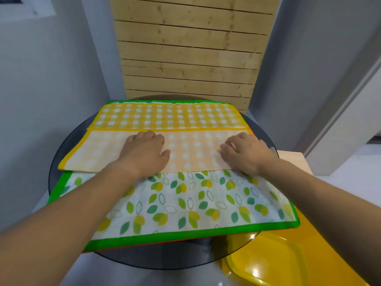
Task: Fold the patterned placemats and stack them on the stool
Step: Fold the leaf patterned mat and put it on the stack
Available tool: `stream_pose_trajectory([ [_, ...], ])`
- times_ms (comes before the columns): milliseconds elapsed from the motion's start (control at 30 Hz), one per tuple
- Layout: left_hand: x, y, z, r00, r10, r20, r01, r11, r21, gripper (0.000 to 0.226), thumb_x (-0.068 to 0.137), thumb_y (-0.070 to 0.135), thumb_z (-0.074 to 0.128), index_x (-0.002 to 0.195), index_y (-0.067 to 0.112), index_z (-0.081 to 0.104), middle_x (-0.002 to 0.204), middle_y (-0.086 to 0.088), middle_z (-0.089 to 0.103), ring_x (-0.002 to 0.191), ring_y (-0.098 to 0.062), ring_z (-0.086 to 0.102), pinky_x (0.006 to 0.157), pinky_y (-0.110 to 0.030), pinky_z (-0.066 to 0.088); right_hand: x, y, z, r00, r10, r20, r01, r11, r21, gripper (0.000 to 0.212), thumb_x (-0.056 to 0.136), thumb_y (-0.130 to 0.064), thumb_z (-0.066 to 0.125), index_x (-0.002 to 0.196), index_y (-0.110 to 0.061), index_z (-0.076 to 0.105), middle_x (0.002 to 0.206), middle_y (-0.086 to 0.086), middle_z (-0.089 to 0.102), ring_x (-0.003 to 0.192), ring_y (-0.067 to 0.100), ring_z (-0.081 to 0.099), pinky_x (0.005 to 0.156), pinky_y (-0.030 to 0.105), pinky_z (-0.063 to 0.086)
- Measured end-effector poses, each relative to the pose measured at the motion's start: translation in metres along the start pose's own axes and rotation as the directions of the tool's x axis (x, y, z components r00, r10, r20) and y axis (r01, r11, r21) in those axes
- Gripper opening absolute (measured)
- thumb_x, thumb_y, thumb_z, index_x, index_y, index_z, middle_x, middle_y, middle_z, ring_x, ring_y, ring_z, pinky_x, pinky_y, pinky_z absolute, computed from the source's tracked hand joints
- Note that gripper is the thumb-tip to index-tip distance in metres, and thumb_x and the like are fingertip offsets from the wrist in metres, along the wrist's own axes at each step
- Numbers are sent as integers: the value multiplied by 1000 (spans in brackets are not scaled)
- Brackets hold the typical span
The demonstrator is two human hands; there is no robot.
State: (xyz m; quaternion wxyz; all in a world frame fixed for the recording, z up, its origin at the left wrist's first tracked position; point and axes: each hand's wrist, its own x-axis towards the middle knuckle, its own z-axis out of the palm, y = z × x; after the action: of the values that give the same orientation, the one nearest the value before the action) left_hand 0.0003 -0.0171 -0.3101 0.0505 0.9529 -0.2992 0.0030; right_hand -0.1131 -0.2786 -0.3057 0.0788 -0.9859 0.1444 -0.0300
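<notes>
Pine-slat panel [185, 48], upright at the back. Next we list a round smoked-glass table [165, 257]. On it, a leaf-print placemat [185, 203], green-bordered, spread flat. Over its far half lies a yellow checked placemat [165, 116], its near part turned over on itself so the pale underside shows. A glossy yellow plastic piece [268, 265] sits below the table's near right rim. Our left hand [144, 153] and right hand [245, 153] press palm-down on the turned-over part, gripping nothing.
</notes>
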Motion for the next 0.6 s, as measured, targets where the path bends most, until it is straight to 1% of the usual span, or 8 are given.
stream_pose_trajectory([
  [33,6,0,-1,998,-2,-67,1,1000,-15,42,99,49,37,129,23,52,139,-2,48,131,-26,39,109,-43,30,11,-6,0,999,19,-51,-18,1000,26,48,96,-55,34,124,-23,58,128,3,54,124,28,45,101,43,35],
  [100,20,-1,0,994,-11,-111,5,998,-57,41,99,47,39,128,23,53,139,-3,48,133,-26,39,110,-42,28,36,-14,4,992,9,-126,6,993,119,44,92,-55,41,115,-24,62,115,2,60,113,27,54,92,38,44],
  [133,25,-3,3,995,-16,-94,9,997,-72,44,99,48,39,134,23,50,146,-4,43,139,-26,33,114,-42,24,51,-18,6,990,-5,-140,31,983,179,41,92,-54,45,112,-23,64,112,2,63,109,27,57,89,36,48],
  [200,33,-6,9,999,-26,-42,21,993,-113,54,101,52,38,147,25,39,161,-5,27,150,-23,16,121,-40,11,81,-26,7,990,-30,-135,66,961,269,36,95,-45,52,116,-19,66,116,2,66,109,25,60,89,34,48],
  [300,36,-12,19,1000,-24,12,26,984,-177,61,102,57,29,156,30,23,168,-1,8,154,-16,-1,125,-39,-2,127,-37,2,990,-67,-127,106,941,323,36,94,-39,61,120,-15,66,119,0,66,111,20,60,87,26,43],
  [367,36,-14,23,1000,-21,8,22,982,-185,62,102,58,26,157,31,21,168,2,5,154,-14,-3,125,-38,-3,156,-40,2,992,-60,-109,94,937,337,39,91,-40,66,121,-16,66,117,-1,66,108,18,61,87,25,44],
  [500,36,-13,23,999,-33,-42,24,981,-192,59,101,57,27,155,32,24,167,3,8,153,-13,-1,125,-38,-1,206,-44,7,995,-49,-86,76,932,355,43,85,-42,73,118,-16,67,115,1,67,105,20,63,94,33,50],
  [600,36,-14,24,998,-34,-60,22,981,-191,59,101,58,26,155,34,24,167,5,9,153,-12,0,125,-39,2,232,-47,8,997,-63,-43,74,938,338,50,78,-45,80,117,-18,66,107,0,68,97,19,64,89,31,51],
])
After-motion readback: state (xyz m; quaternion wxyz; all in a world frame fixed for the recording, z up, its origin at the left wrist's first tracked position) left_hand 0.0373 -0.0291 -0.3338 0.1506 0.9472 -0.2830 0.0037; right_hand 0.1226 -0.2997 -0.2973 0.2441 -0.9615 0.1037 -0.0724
